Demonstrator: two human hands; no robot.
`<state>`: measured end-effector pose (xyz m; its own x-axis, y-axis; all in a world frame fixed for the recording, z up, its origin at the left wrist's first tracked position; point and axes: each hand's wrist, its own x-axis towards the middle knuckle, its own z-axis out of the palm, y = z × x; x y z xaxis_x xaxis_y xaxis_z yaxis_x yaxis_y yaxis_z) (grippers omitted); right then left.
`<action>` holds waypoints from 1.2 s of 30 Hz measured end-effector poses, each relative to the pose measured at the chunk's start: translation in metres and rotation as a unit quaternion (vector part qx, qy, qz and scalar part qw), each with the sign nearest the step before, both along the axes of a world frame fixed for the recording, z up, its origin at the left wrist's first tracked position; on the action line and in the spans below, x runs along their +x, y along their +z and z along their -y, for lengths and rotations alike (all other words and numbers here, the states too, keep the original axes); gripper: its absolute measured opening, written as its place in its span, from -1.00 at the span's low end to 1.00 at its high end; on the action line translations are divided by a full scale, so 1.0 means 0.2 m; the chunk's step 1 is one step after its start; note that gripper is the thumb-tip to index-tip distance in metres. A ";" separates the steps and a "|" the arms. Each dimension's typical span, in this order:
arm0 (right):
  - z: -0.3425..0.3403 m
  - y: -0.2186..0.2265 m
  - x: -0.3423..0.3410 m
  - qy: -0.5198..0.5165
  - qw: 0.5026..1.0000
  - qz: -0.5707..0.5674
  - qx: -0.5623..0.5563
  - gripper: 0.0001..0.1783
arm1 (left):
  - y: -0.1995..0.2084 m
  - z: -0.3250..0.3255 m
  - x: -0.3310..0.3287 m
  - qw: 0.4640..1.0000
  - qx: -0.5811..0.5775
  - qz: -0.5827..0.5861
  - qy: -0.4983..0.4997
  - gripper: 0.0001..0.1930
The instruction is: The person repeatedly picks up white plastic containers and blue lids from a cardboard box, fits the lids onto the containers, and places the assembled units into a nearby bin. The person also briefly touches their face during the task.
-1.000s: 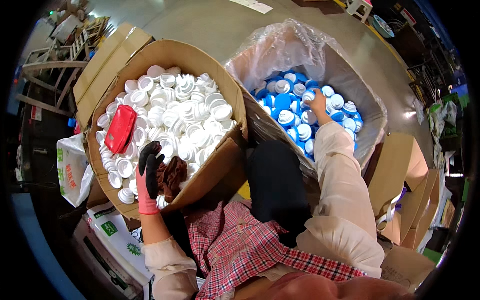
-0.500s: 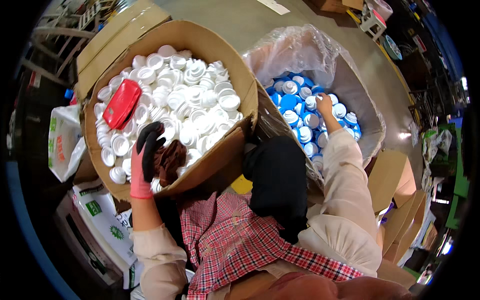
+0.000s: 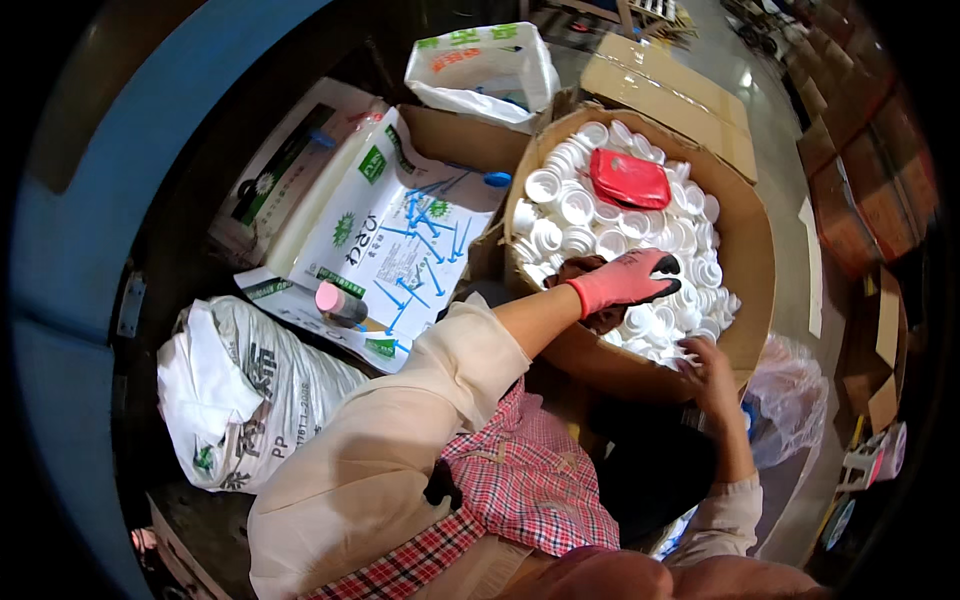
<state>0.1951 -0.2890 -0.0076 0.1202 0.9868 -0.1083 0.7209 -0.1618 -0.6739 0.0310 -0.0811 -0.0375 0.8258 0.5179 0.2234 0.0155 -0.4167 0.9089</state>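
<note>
My left hand (image 3: 625, 281), in a pink glove with black fingertips, is over the near part of a carton of white plastic caps (image 3: 610, 242). Its thumb and fingers stand apart, and I see nothing between them. Dark brown cloth (image 3: 604, 320) shows beside and under that hand. At the carton's near right edge is my bare right hand (image 3: 714, 378), its fingers spread toward the caps; nothing shows in them. A red zipped pouch (image 3: 630, 180) lies on the caps. The cardboard carton (image 3: 750, 240) surrounds them.
Left of the carton, an open white box (image 3: 345, 235) holds several blue plastic strips and a pink-capped container (image 3: 340, 303). A stuffed white sack (image 3: 250, 395) lies nearer. Beyond stands a white plastic bag (image 3: 485, 70). Clear plastic film (image 3: 785, 400) hangs at the right.
The view has turned left. My right hand has left the blue-and-white caps for the edge of the white-cap carton. My left hand stays over the white caps, near the brown cloth.
</note>
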 end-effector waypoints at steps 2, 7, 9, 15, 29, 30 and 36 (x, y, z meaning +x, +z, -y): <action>-0.19 -0.02 -0.19 0.122 0.989 0.054 0.060 -0.72 | 0.03 -0.04 -0.04 0.998 0.058 0.006 0.027 -0.58; -0.42 -0.23 -0.50 0.166 0.982 -0.004 0.085 -0.63 | 0.23 -0.18 -0.33 0.971 0.195 0.087 0.107 -0.56; -0.46 -0.32 -0.53 0.202 0.970 0.090 0.096 -0.55 | 0.23 -0.34 -0.59 0.971 0.054 0.171 0.156 -0.55; -0.49 -0.29 -0.59 0.186 0.966 0.173 0.048 -0.58 | -0.72 -1.01 -1.65 0.856 0.034 -0.135 0.498 -0.43; -0.58 -0.34 -0.56 0.216 0.954 0.209 0.007 -0.62 | -1.62 -0.11 -1.75 0.782 -0.050 -0.603 0.148 -0.23; -0.59 -0.35 -0.56 0.218 0.953 0.209 0.003 -0.62 | -1.61 -0.10 -1.73 0.789 -0.021 -0.592 0.162 -0.27; -0.60 -0.37 -0.55 0.233 0.949 0.213 0.018 -0.60 | -1.91 -0.07 -1.78 0.832 -0.063 -0.528 0.157 -0.38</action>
<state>0.0855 -0.1687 -0.0820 -0.3049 0.9456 -0.1135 0.9166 0.2590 -0.3046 -0.3253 -0.0671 -0.4194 0.3473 0.7089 -0.6139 0.9233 -0.1443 0.3559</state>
